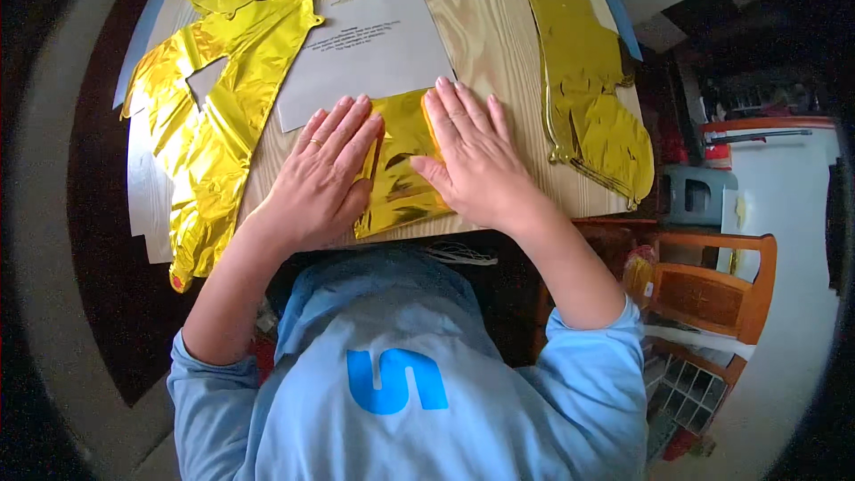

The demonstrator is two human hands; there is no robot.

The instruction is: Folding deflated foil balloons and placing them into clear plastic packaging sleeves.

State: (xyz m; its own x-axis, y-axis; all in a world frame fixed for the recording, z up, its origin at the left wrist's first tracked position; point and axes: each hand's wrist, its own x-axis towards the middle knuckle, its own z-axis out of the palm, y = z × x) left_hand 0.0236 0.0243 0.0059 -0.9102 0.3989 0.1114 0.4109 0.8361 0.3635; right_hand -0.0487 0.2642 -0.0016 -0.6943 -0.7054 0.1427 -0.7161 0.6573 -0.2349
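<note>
A: Take the folded gold foil balloon at the near edge of the wooden tabletop as the marker. What lies farthest left of it?

B: A large crumpled gold foil balloon, flat and deflated, running from the far left corner down past the tabletop's near edge. Grey card sheets show beneath it.

A: And next, toward the marker?

B: The left hand. It lies flat, palm down, fingers together and stretched out, its fingertips on the left part of the folded balloon. A ring sits on one finger. Its grip is not closed on anything; it only presses.

A: What is just behind the folded balloon?

B: A grey printed sheet, lying flat, its near edge touching the folded balloon and slipping under both hands' fingertips.

A: Then the other hand?

B: The right hand lies flat too, fingers slightly spread, covering the balloon's right edge, thumb across the foil. Open palm, no clasp. So the folded balloon sits between the two hands, pressed under both.

A: And right of the marker?

B: Another deflated gold foil balloon, duller, lying well apart along the tabletop's right edge. Beyond it, off the tabletop, stands a wooden chair.
</note>
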